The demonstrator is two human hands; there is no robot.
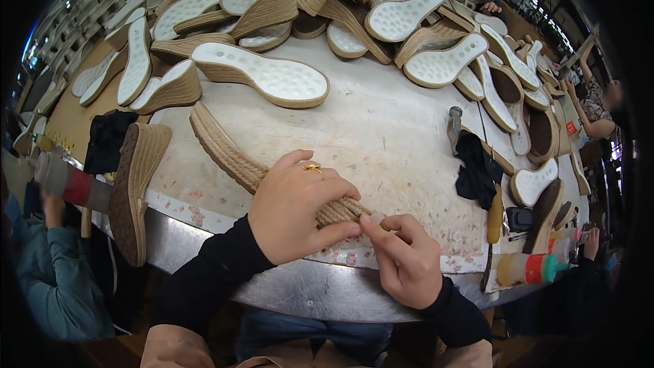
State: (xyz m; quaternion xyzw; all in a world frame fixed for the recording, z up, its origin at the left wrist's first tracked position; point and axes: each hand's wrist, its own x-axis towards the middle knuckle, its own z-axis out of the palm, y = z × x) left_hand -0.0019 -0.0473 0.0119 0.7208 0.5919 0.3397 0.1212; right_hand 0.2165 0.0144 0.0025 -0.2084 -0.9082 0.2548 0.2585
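A wedge shoe sole (pixel 228 150) wrapped in tan braided rope lies tilted across the front of the table. My left hand (pixel 296 208), with a gold ring on one finger, is wrapped over its middle. At the sole's near right end, the fingers of my right hand (pixel 409 259) are pinched together against the rope wrapping. Whether a loose strand is between those fingertips is too small to tell. My left palm hides part of the sole.
Rope-sided wedge soles with white dimpled tops (pixel 262 75) are heaped along the back. At left, a brown wedge (pixel 139 191) stands by a bottle (pixel 75 180). A hammer (pixel 455 126), black cloth (pixel 477 170) and green-capped bottle (pixel 528 269) lie right. Other people work on both sides.
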